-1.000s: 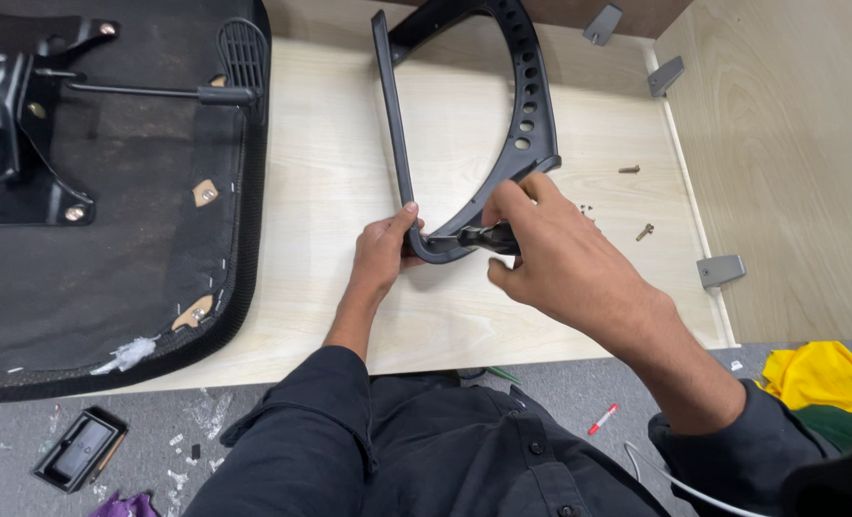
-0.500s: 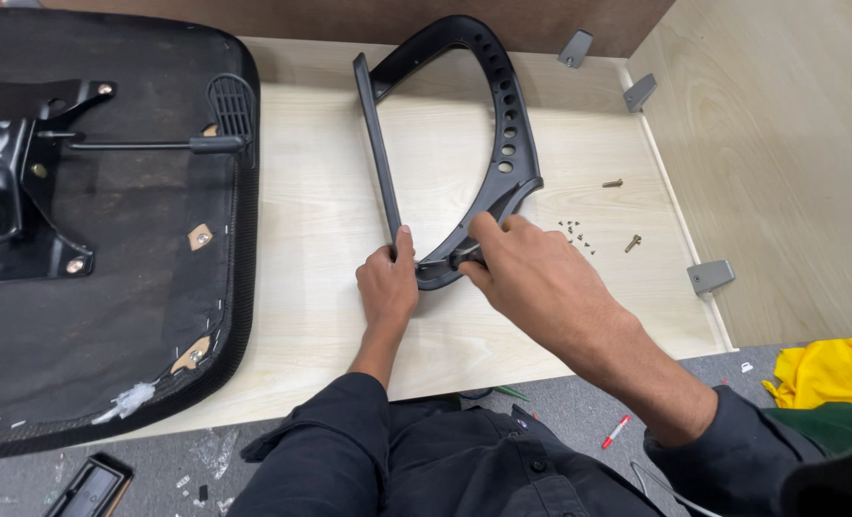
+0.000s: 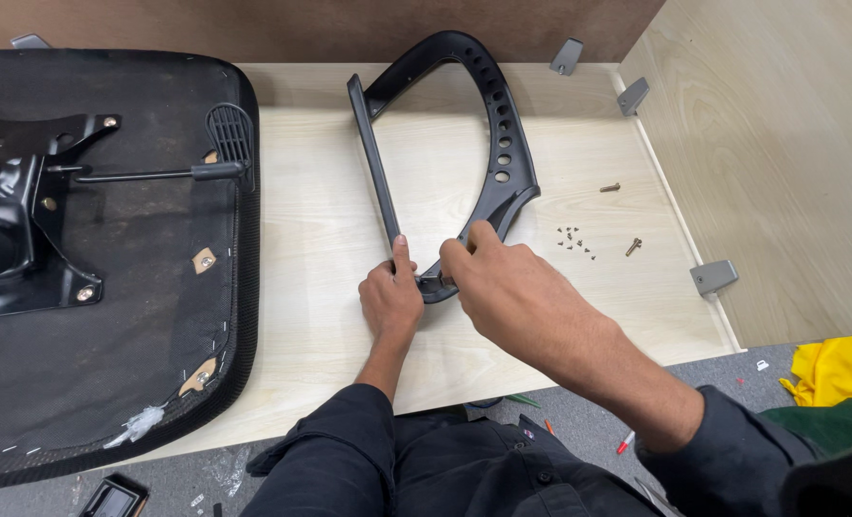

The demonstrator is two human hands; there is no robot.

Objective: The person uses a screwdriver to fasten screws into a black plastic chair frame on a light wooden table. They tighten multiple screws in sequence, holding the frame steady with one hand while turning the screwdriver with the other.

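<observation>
Black curved armrest frame [image 3: 503, 144] on board

Furniture assembly workshop. Pale wood panel [image 3: 330, 249] serves as bench; upturned chair seat [image 3: 110, 316] with metal mechanism [image 3: 14, 220] at 9 o'clock; loose screws [image 3: 576, 241] at 3 o'clock; grey brackets [image 3: 714, 277] on panel edges; debris on grey floor [image 3: 579, 431].

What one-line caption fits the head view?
Both hands, left hand and right hand, grip the near end of a black curved armrest frame on a pale wooden panel.
</observation>
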